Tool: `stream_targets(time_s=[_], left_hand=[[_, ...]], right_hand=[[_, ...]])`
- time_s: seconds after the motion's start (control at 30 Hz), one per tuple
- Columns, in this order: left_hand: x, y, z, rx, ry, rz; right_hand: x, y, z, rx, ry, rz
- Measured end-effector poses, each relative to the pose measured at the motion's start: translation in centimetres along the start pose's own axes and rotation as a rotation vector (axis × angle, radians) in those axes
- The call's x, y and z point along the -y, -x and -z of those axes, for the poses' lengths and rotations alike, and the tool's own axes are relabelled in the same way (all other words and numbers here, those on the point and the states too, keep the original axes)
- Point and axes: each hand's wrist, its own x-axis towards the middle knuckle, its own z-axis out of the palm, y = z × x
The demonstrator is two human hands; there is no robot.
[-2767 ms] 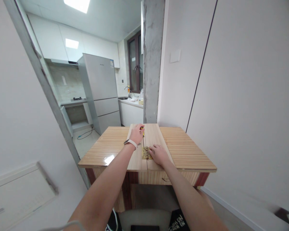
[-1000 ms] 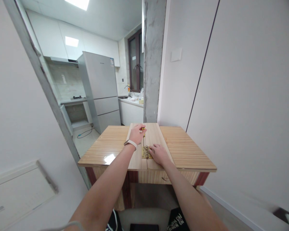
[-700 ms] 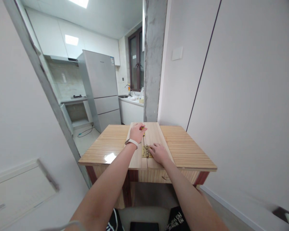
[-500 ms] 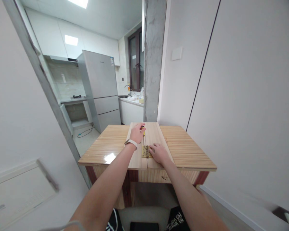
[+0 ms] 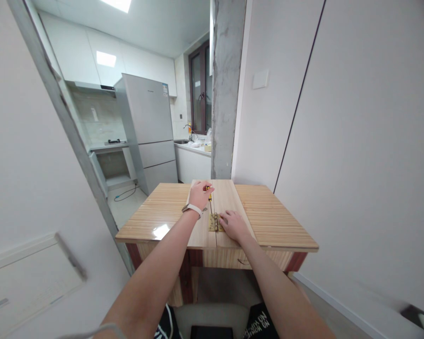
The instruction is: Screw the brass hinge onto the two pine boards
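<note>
My left hand (image 5: 199, 194), with a pale-banded watch on its wrist, grips the yellow and black handle of a screwdriver (image 5: 209, 197). The shaft points down to the left leaf of a brass hinge (image 5: 212, 223). This hinge straddles the seam between two pale wooden boards (image 5: 229, 193) laid side by side on the table. Beside the hinge, my right hand (image 5: 233, 224) rests on the right board with its fingers stretched out, the fingertips touching the right leaf and partly covering it. Small dark bits, perhaps screws, lie near my left wrist.
The striped wooden table (image 5: 268, 212) has a drawer at its front edge. A light wall (image 5: 356, 141) stands close on the right, and a bare concrete pillar (image 5: 228, 94) rises behind. Farther back are a grey fridge (image 5: 150, 113) and a kitchen counter with a sink.
My left hand has turned slightly about the screwdriver handle, its fingers shifting a little. The right hand stays at the hinge, and the boards have not moved.
</note>
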Motion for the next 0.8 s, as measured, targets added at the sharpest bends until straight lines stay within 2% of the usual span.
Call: stream_targets(time_s=[0.27,0.4,0.57,0.8], left_hand=[[0.12,0.25,-0.49,0.068,0.104,-0.012],[0.08,0.40,-0.47,0.049,0.123,-0.009],[-0.15,0.33,-0.42,0.002,0.064,-0.036],[0.14,0.23,-0.36,0.042,0.030,-0.054]], right_hand=[[-0.11,-0.01,-0.20,-0.014,0.007,0.014],[-0.13,-0.07,-0.24,-0.012,0.006,0.012],[-0.17,-0.18,-0.30,-0.001,0.002,0.011],[-0.26,-0.10,-0.39,-0.011,-0.002,0.011]])
